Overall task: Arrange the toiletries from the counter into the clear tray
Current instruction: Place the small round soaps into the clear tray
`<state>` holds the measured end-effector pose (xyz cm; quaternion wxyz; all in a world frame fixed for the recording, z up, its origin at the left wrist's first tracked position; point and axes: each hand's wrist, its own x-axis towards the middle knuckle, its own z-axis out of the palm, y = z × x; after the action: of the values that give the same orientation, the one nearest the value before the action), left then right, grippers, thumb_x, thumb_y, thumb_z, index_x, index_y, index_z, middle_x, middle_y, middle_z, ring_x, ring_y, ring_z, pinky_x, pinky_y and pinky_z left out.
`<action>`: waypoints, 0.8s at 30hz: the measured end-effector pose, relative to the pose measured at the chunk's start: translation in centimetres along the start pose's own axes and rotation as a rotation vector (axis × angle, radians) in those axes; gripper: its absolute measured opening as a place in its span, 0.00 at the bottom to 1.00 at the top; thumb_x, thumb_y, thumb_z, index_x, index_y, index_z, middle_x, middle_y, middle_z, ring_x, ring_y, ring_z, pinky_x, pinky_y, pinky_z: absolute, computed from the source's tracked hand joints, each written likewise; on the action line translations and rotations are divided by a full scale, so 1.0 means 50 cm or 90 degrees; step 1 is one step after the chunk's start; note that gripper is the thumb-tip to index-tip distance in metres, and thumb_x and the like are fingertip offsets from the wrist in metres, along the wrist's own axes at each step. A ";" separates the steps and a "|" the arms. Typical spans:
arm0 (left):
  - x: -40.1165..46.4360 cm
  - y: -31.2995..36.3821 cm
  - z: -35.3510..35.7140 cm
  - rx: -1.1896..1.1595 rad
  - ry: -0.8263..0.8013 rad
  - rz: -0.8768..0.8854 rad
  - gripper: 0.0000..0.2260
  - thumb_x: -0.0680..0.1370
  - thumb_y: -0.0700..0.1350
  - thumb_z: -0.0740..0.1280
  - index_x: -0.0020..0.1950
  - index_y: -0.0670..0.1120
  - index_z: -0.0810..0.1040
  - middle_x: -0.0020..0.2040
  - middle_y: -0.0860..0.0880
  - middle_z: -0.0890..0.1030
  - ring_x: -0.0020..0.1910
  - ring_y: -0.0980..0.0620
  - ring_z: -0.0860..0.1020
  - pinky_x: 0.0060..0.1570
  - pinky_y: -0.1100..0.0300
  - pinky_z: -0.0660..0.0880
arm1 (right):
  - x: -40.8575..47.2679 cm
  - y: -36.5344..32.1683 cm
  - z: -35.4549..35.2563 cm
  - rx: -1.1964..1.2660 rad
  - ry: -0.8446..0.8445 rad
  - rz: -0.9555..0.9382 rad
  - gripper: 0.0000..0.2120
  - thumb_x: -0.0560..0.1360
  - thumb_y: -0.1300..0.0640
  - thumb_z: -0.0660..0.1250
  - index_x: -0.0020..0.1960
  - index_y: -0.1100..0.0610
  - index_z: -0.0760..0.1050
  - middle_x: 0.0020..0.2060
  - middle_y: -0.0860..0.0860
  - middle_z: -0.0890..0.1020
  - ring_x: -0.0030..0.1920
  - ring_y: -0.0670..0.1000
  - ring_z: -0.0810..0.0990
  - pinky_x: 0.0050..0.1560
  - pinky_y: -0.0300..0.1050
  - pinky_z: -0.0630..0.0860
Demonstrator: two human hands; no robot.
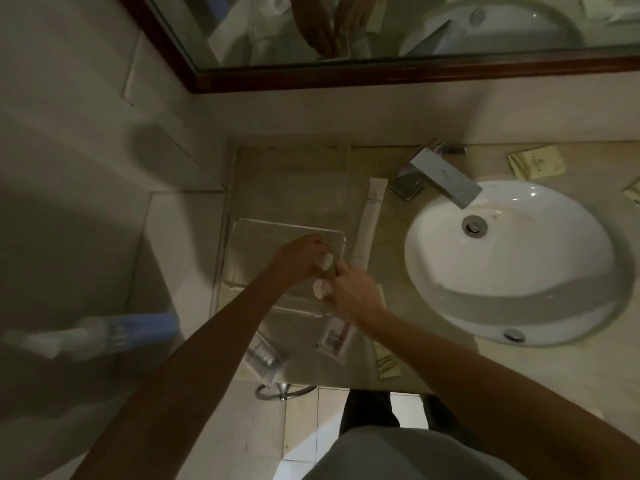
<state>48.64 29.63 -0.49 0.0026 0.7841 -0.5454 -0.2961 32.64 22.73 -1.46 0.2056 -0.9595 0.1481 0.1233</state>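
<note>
The clear tray [256, 230] lies on the counter left of the sink. Over its right side my left hand [301, 258] grips a small bottle with a white round cap [325, 261]. Just below it my right hand [353, 292] holds a second small bottle with a white cap [320, 289]. The bottles' bodies are hidden by my fingers. A long white tube [369, 223] lies beside the tray's right edge. A sachet with a red label [336, 336], a clear packet [265, 358] and a beige sachet [386, 358] lie near the counter's front edge.
A white sink [512, 265] with a square chrome tap [440, 174] fills the right. Beige sachets [535, 161] lie behind the sink. A mirror [381, 26] hangs above. A towel ring [284, 391] sits under the counter edge. A blue-and-white object [104, 336] is at left, blurred.
</note>
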 end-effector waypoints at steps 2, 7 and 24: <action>-0.006 -0.010 0.002 -0.047 0.031 0.003 0.16 0.74 0.42 0.71 0.62 0.41 0.79 0.62 0.43 0.79 0.63 0.44 0.75 0.64 0.55 0.68 | 0.001 -0.003 0.005 -0.023 0.020 -0.001 0.26 0.72 0.42 0.68 0.67 0.50 0.74 0.61 0.52 0.73 0.57 0.55 0.75 0.53 0.51 0.75; -0.011 -0.019 0.011 -0.103 0.047 -0.058 0.13 0.77 0.50 0.66 0.59 0.49 0.81 0.58 0.48 0.80 0.57 0.47 0.78 0.57 0.51 0.75 | 0.012 -0.014 0.018 -0.057 0.058 -0.022 0.20 0.74 0.41 0.64 0.57 0.53 0.81 0.59 0.53 0.75 0.55 0.54 0.75 0.54 0.51 0.72; -0.016 -0.007 0.046 -0.124 0.059 -0.051 0.12 0.78 0.45 0.67 0.60 0.46 0.81 0.59 0.46 0.79 0.56 0.46 0.78 0.52 0.60 0.69 | -0.009 -0.014 0.010 0.206 0.095 0.295 0.16 0.79 0.41 0.59 0.44 0.52 0.74 0.36 0.49 0.80 0.35 0.51 0.81 0.37 0.51 0.81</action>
<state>47.71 31.20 -2.11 0.0925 0.8141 -0.4816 -0.3110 32.36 23.67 -1.50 0.3106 -0.8613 0.3957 0.0710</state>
